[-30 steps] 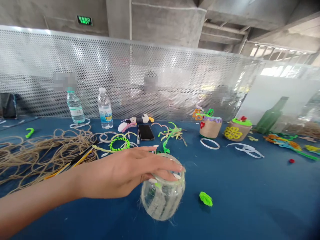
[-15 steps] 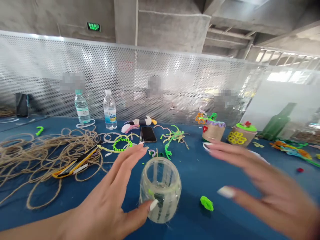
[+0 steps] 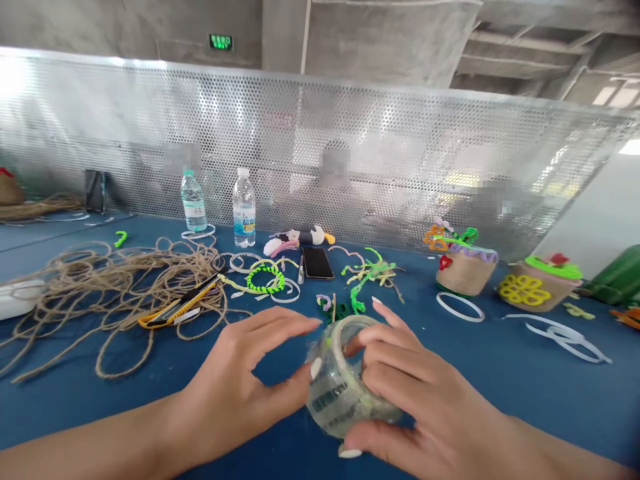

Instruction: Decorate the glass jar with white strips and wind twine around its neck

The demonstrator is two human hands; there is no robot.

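A clear plastic jar (image 3: pixel 334 400), streaked with glue or tape strips and stray fibres, lies tilted on its side near the front of the blue table. My left hand (image 3: pixel 240 380) grips it from the left, with the thumb pressed on its side. My right hand (image 3: pixel 425 393) wraps over its right side and top, with the fingers spread and a thumb below. The hands hide much of the jar. A small tangle of green pipe cleaner (image 3: pixel 340 310) sits just behind it.
A loose heap of jute twine (image 3: pixel 120 287) and a yellow utility knife (image 3: pixel 183 303) lie to the left. Behind are a phone (image 3: pixel 317 263), water bottles (image 3: pixel 244 208), and burlap-wrapped jars (image 3: pixel 467 272) at right. A perforated metal screen (image 3: pixel 320 153) runs along the far side.
Both hands have closed on the jar from either side. The jar has gone from upright to tilted on its side, and the view has shifted slightly.
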